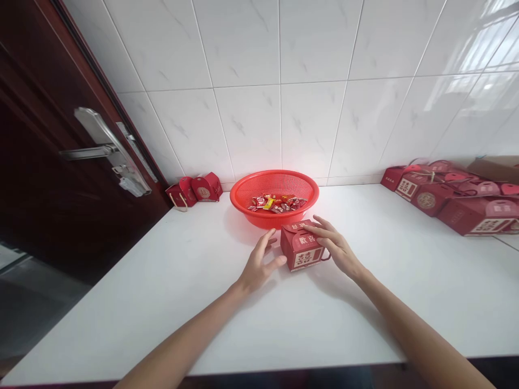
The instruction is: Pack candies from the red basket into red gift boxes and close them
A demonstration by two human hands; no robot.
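A small red gift box [307, 257] with pale Chinese characters stands on the white table in front of me. Its top flaps look folded over, and a dark red cord handle hangs at its right side. Fingers of my right hand [339, 249] lie stretched across the box's top and right edge. Just left of the box is my left hand [260, 263], its thumb and fingers apart, holding nothing. Right behind the box sits a red plastic basket [274, 219] with several wrapped candies [275, 203] in it.
Two red boxes [206, 188] stand by the wall at the left. Several more red boxes [432, 200] crowd the right side, near a brown cardboard box [497, 168]. A dark door [36, 108] with a metal handle borders the white table [162, 302] on the left.
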